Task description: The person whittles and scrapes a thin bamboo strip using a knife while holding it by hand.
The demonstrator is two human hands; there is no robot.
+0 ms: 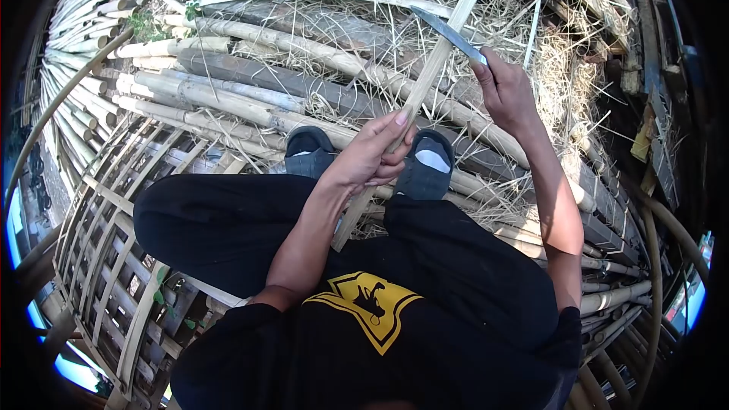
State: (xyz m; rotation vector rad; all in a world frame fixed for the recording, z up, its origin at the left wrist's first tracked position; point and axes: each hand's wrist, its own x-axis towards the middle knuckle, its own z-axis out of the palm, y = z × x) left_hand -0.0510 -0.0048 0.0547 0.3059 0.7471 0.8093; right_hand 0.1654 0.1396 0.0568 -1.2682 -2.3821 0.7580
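My left hand [372,150] is closed around the lower half of a flat bamboo strip [433,68], which slants up and to the right in front of me. The strip's lower end comes down near my lap. In my right hand [507,95] is a knife [449,36], gripped by its handle, most of which my fingers hide. Its blade points up and to the left and crosses the upper part of the strip. Whether the edge touches the wood, I cannot tell.
Bamboo poles [266,114] lie side by side under my sandalled feet. Pale shavings [364,30] are scattered over them. To my left stands a woven bamboo lattice [121,235]. Dark wooden planks [645,45] line the right side, and a curved pole [64,102] arches at the left.
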